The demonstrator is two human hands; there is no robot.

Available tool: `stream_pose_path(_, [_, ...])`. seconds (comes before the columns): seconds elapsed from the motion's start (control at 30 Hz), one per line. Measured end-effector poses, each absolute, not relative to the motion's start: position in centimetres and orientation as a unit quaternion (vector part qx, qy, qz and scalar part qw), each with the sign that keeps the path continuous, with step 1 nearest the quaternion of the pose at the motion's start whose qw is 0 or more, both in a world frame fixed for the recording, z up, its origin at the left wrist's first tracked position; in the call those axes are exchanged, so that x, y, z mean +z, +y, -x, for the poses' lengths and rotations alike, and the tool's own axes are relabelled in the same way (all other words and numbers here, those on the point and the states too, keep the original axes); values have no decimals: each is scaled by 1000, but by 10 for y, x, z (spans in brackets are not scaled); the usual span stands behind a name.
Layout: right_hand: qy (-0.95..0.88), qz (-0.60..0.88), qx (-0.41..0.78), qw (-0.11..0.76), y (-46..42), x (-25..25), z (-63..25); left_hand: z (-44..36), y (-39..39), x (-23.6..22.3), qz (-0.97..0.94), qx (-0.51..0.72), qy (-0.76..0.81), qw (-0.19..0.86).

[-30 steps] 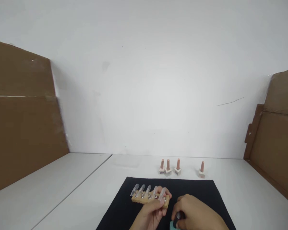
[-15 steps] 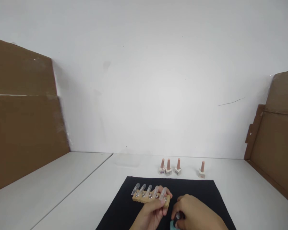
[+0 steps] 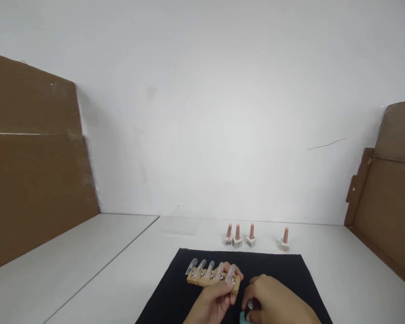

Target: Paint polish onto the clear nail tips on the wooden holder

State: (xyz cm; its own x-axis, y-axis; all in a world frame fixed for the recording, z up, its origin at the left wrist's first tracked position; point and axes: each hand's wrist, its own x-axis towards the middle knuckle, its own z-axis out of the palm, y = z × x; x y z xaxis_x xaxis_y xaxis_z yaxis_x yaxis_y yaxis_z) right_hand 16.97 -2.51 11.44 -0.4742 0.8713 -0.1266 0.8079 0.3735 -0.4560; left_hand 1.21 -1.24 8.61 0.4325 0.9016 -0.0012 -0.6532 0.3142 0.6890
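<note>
While left hand [image 3: 219, 298] clutches tan scalloped bar [image 3: 200, 282] over black mat [image 3: 174, 288], five see-through nail tips [image 3: 210, 267] tilt up by silver studs. Right hand [image 3: 273, 298] pinches dark cap [image 3: 250, 305] at teal bottle [image 3: 243, 318], mostly hidden. White table [image 3: 97, 279], scuffed wall [image 3: 205, 135], cardboard sides [image 3: 30, 180].

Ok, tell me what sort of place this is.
Probably a makeshift nail-art workstation: a tan holder with five clear nail tips, pink-capped bottles on a white table, and brown cardboard panels at both sides.

From my remote seat I see a white wall [image 3: 202, 112] above, cardboard panels [image 3: 33, 189] at left and right edges, white worktop [image 3: 118, 274] below.
</note>
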Motion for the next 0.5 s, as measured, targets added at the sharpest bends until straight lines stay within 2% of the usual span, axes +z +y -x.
stream_pose_path(0.13, [-826,505,234,85,-27,126,-178,-13,-14,86,-306,497,201,787])
stream_pose_path(0.5, [-773,536,234,245,-52,173,-201,-18,-21,91,-358,500,212,759])
